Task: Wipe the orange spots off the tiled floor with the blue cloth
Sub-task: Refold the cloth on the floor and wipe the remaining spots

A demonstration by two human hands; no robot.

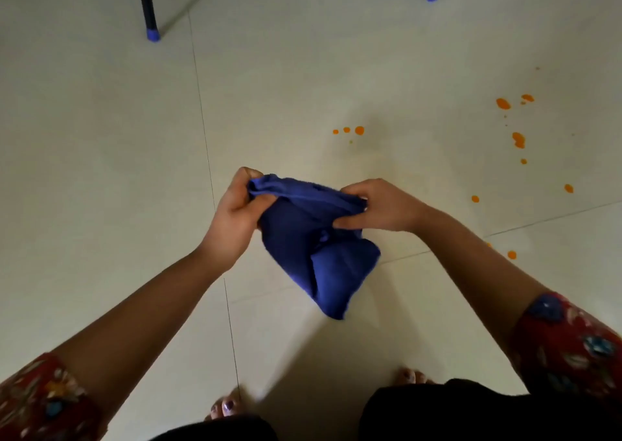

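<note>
Blue cloth [313, 248]: held above the tiled floor [101, 137], top hem pinched by left hand [235, 215] and right hand [377, 205]. Judged soft, light, limp; best bunched into a pad. Orange spots [518, 139] unwiped, ahead and to the right.

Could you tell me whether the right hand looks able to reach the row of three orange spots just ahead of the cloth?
Probably yes: only bare floor lies between the right hand and the three spots, though it and the left hand grip the blue cloth.
</note>
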